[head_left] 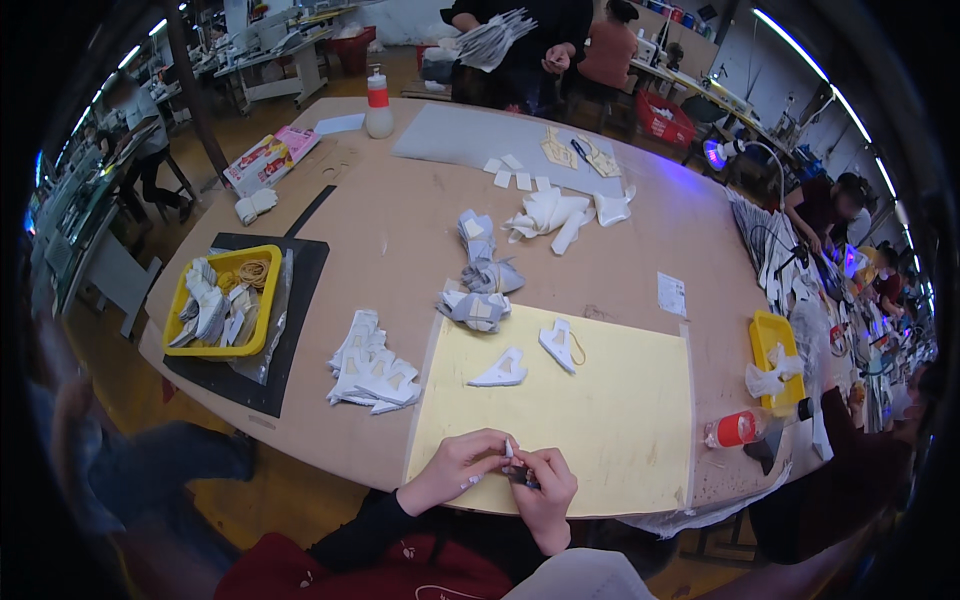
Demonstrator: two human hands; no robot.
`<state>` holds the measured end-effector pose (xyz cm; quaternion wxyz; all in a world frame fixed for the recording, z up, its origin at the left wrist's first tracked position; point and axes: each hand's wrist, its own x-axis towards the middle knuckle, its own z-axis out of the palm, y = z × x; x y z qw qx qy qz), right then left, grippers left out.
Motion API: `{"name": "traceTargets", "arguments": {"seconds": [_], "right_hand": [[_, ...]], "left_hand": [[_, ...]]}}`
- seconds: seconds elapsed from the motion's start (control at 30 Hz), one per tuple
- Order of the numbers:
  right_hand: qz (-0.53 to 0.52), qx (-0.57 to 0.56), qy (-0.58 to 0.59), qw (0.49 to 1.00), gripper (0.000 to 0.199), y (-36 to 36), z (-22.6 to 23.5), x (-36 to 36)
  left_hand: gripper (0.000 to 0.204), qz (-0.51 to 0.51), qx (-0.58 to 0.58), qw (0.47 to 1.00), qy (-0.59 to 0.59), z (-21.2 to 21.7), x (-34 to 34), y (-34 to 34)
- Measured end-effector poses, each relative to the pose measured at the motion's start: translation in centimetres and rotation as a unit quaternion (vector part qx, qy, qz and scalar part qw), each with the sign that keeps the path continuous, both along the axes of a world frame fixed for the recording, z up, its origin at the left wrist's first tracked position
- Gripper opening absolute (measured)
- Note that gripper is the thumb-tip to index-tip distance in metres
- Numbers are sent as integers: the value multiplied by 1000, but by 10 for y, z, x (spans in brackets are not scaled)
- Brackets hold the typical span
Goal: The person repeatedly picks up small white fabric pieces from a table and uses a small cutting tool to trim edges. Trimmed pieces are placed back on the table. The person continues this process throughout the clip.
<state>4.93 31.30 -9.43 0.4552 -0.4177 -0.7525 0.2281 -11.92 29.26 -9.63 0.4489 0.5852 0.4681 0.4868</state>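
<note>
Close to the table's near edge, my two hands meet over a yellow sheet (pixel 600 425). The fingertips of my left hand (pixel 462 468) pinch a small white piece (pixel 509 449). My right hand (pixel 545 492) is closed beside it, its fingers curled round something small and dark that they mostly hide. Two white cut shoe-upper pieces lie farther up the sheet: one flat piece (pixel 500 369), and another piece (pixel 558 346) with a yellow rubber band at its side. Left of the sheet is a pile of similar white pieces (pixel 372 365).
Grey bundles (pixel 482 265) and white pieces (pixel 548 213) lie mid-table. A yellow basket (pixel 268 310) with parts and rubber bands stands left, a second yellow basket (pixel 765 345) and a red-labelled bottle (pixel 735 429) right. Across the table a person (pixel 530 60) holds a grey bundle.
</note>
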Motion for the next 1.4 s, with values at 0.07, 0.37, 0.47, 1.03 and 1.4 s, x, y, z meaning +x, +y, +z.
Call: {"name": "traceTargets", "arguments": {"seconds": [0.07, 0.37, 0.47, 1.03, 1.4], "right_hand": [[-2, 2, 1, 1000, 24, -1, 3, -1], [42, -41, 1, 998, 26, 4, 13, 6], [50, -31, 0, 998, 27, 7, 12, 4], [5, -74, 7, 997, 31, 15, 14, 1], [95, -103, 64, 988, 31, 18, 15, -2]], "left_hand": [[16, -3, -11, 1000, -11, -1, 0, -2], [17, -4, 19, 999, -37, -3, 0, 1], [17, -1, 22, 999, -40, -7, -1, 2], [17, 35, -11, 999, -15, -2, 1, 7], [19, 33, -72, 975, -205, -5, -2, 3]]}}
